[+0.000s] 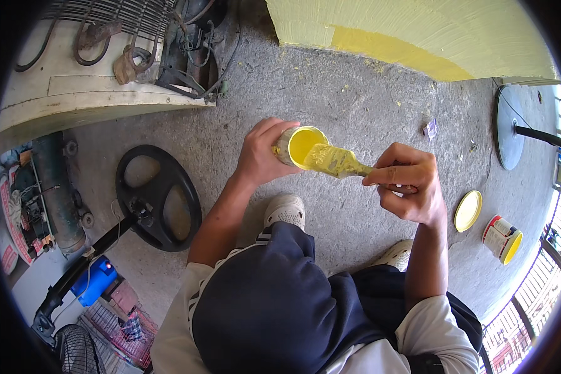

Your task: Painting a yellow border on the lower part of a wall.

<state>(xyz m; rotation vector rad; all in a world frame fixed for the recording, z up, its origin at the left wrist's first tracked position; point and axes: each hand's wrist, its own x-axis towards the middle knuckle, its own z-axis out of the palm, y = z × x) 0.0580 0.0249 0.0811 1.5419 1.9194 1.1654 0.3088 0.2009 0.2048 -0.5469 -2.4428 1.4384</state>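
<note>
My left hand (264, 154) is wrapped around a small can of yellow paint (284, 146), tilted so its open mouth faces up and right. Between the fingertips of my right hand (406, 182) is the handle of a flat paintbrush (336, 161), coated in yellow. Its bristle end lies at the can's rim, partly over the mouth. Farther up, a pale yellow wall (402, 28) carries a stronger yellow band (392, 49) along its lower edge.
A round yellow lid (468, 211) and a paint bucket (500, 236) stand at the right on the concrete floor (346, 103). A black fan base (159, 198) is at the left, below an old refrigerator's back (107, 89). A grey round base (509, 126) stands far right.
</note>
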